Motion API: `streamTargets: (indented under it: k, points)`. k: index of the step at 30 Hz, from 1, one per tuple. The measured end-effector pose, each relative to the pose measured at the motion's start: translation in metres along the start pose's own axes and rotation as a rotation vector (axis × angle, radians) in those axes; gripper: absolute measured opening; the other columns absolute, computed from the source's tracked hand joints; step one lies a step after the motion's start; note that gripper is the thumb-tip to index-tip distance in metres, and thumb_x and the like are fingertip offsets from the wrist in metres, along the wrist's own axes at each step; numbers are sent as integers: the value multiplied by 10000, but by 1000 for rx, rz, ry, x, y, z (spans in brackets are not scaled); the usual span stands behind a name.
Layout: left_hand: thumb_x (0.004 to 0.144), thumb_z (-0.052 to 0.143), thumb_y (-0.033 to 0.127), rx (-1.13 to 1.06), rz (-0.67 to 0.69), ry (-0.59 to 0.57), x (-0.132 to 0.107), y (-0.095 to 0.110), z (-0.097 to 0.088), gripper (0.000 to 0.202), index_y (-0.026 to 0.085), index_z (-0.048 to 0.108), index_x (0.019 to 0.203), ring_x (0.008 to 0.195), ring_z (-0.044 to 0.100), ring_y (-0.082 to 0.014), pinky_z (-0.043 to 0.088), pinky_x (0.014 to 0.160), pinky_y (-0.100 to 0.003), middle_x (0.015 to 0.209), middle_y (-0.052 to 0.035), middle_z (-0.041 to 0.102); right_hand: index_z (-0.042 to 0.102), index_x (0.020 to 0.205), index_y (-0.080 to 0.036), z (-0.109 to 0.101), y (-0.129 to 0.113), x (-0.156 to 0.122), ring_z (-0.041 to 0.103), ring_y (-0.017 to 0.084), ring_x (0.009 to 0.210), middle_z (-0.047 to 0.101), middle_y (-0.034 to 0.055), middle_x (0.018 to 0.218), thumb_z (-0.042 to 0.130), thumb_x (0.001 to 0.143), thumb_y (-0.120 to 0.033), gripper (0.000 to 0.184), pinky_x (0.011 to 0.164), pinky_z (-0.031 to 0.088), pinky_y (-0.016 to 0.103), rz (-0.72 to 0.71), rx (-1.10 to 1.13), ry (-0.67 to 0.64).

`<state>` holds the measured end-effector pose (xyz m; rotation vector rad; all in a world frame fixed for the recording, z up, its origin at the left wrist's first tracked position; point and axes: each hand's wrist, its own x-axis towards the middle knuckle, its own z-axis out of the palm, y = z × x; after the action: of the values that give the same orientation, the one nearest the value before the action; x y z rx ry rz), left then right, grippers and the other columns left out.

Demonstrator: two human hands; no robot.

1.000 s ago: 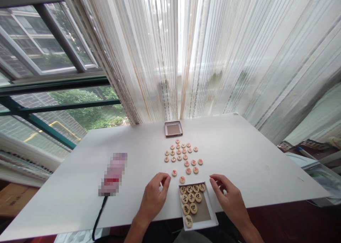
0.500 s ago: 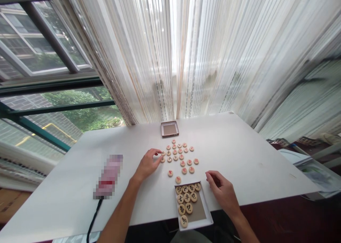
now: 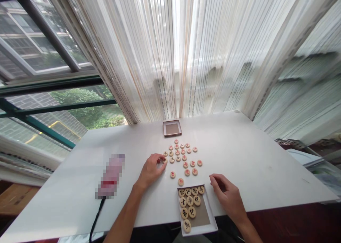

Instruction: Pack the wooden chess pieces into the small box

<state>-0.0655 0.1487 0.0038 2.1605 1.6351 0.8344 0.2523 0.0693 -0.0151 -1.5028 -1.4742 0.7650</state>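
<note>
My left hand [image 3: 151, 169] reaches in from the left with thumb and fingertips closed around the edge of a black-lettered Chinese chess piece [image 3: 165, 160], which is partly hidden by the fingers. Several round wooden pieces with red or black characters lie beside it, among them a red-lettered piece [image 3: 180, 181] nearest the box. My right hand [image 3: 228, 196] rests to the right of the open box [image 3: 211, 214], fingers curled in and thumb against the index finger, with nothing visible in them. Rows of black-lettered pieces [image 3: 190, 200] fill the box's left and far sides, its near right showing bare bottom.
A box lid [image 3: 172, 128] lies upturned toward the back of the white table [image 3: 253, 158]. On the left is a pixelated pink object [image 3: 110, 175] with a black cable [image 3: 95, 220]. Striped curtains [image 3: 183, 58] hang behind the table. The box overhangs the front edge.
My left hand has moved slightly down and closed its fingertips on a black-lettered piece in the nearer row. My right hand keeps its curled pose. The camera view has shifted a little.
</note>
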Motion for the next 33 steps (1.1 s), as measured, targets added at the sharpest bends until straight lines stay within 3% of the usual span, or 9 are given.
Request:
streamTargets:
  k: [7, 16, 25, 33]
  points:
    - [851, 644, 268, 27, 39, -29, 4, 4, -6, 145, 237, 616, 990, 810, 617, -201, 514, 786, -358, 984, -40, 659, 684, 957, -223, 1, 3, -1, 702, 209, 769, 748, 33, 865, 557, 928, -456, 267, 718, 562, 273, 15, -13, -8]
    - [908, 566, 244, 21, 176, -28, 39, 6, -10, 150, 249, 673, 1013, 1020, 603, -240, 486, 930, -395, 1058, -61, 674, 682, 955, -219, -1, 0, -1, 711, 232, 785, 755, 57, 880, 547, 934, -475, 289, 724, 575, 299, 20, -26, -11]
    - [861, 657, 283, 56, 156, -38, 49, 6, 6, 120, 247, 724, 954, 937, 604, -241, 482, 862, -375, 967, -62, 669, 693, 919, -215, -1, -6, -1, 713, 228, 749, 755, 53, 855, 539, 927, -486, 312, 707, 583, 295, 10, -19, 19]
    - [876, 641, 303, 74, 142, -41, 50, 8, 3, 113, 246, 730, 918, 893, 602, -234, 477, 827, -371, 927, -56, 664, 702, 940, -208, -2, -5, 0, 720, 231, 767, 763, 67, 881, 541, 934, -477, 313, 709, 596, 289, -2, -25, -3]
